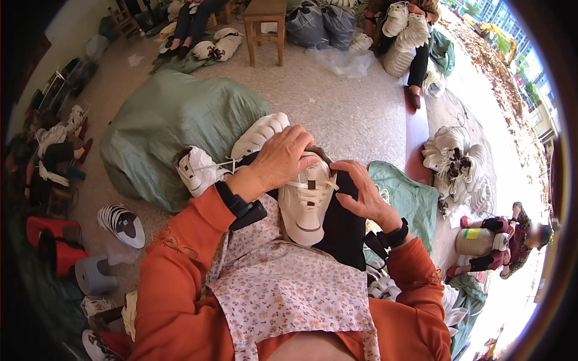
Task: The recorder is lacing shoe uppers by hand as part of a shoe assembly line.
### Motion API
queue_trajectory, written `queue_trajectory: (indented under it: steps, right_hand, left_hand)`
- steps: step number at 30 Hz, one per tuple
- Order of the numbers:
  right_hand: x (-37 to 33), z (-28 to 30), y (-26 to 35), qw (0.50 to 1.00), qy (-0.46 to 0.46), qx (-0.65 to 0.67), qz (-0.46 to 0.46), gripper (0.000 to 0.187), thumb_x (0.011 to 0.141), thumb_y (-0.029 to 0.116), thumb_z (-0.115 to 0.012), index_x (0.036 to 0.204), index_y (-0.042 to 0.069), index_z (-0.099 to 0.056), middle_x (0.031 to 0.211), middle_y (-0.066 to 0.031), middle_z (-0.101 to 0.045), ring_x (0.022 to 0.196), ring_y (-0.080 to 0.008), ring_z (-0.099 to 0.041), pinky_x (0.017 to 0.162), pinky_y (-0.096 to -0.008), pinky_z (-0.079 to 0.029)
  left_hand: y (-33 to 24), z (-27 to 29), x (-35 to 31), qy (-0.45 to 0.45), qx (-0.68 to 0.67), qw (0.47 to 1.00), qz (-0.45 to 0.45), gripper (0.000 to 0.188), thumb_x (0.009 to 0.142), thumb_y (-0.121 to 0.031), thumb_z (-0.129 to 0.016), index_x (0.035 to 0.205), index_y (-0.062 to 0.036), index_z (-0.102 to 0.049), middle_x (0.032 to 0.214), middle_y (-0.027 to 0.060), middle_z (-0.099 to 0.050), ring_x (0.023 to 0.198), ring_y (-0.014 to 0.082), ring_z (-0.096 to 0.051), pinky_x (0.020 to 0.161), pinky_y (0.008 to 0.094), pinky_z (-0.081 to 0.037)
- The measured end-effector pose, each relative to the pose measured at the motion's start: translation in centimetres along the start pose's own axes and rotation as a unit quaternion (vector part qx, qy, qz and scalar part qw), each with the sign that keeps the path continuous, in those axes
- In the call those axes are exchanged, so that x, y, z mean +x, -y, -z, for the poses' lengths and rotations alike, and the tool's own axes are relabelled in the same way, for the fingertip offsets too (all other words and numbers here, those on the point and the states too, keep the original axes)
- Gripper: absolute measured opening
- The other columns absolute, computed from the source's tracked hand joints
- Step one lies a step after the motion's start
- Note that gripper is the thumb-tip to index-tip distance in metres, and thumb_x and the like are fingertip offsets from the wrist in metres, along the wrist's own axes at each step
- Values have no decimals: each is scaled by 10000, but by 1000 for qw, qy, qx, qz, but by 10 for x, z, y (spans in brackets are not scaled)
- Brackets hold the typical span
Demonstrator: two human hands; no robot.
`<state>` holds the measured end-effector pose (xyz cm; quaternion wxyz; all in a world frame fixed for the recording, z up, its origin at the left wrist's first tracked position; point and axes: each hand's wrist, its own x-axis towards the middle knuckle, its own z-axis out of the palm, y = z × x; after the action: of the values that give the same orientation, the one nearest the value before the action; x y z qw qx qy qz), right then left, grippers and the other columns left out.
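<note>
A cream-white sneaker (pixel 304 210) rests on my lap, toe toward me, on dark cloth. Its white shoelace (pixel 322 184) is threaded through the upper part of the tongue, with a loop on the right. My left hand (pixel 279 159) grips the sneaker's heel end, thumb near the tongue and fingers over the collar. On the other side, my right hand (pixel 363 194) has its index fingertip by the collar and lace, while its thumb stands apart; its remaining fingers are partly hidden. Past my left wrist lie a white shoe (pixel 198 171) and a stack of pale shoe uppers (pixel 260 135).
A large green sack (pixel 174 132) bulges ahead on the left; green cloth (pixel 404 201) lies at right. Shoe parts (pixel 456 159) are piled farther right. A wooden stool (pixel 265 27) stands at the back. Other people sit working around the room. A red chair (pixel 55 243) is at left.
</note>
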<state>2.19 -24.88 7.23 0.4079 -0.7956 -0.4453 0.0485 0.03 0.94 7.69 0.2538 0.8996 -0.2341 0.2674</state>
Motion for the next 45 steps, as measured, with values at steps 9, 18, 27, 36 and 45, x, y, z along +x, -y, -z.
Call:
queue_trajectory:
  steps: [9,18,27,36,45]
  right_hand:
    - [23,-6,3,988,-48,59,-136,332,971,257,-540,1113,-22,-651,1038,-150,-665,992,-279,-625,931,-388,-453]
    - [48,-24,13,957,-8,-284,-54,171,850,166,-630,922,29,-702,860,-126,-686,858,-313,-623,827,-422,-467]
    - [51,-22,15,977,-117,2,-178,86,806,8,-568,858,21,-635,837,-91,-688,782,-209,-650,801,-355,-511]
    - [-32,64,-13,823,-262,501,-62,161,800,-5,-493,943,66,-509,832,-43,-525,853,-199,-544,1026,-424,-415]
    - [-89,82,-34,904,-229,-239,-272,152,915,109,-597,995,-1,-663,843,-123,-695,747,-197,-673,709,-330,-532]
  left_hand:
    - [-45,44,-95,113,-713,477,501,416,1022,-421,-531,1277,-93,-494,900,-3,-579,674,79,-517,530,219,-398]
    - [7,67,-114,-182,-822,404,357,223,1048,-270,-514,1078,-56,-571,785,-3,-493,662,109,-500,551,249,-446]
    - [36,124,-170,-337,-686,509,396,179,997,-302,-600,1050,-134,-628,1111,-1,-623,1052,153,-560,974,363,-445]
    - [50,149,-194,-371,-764,465,250,226,1066,-228,-453,1061,-51,-593,951,38,-588,851,157,-572,838,299,-491]
    - [29,124,-150,-172,-571,669,444,255,1014,-270,-572,973,-36,-667,621,-93,-407,466,3,-274,420,200,-207]
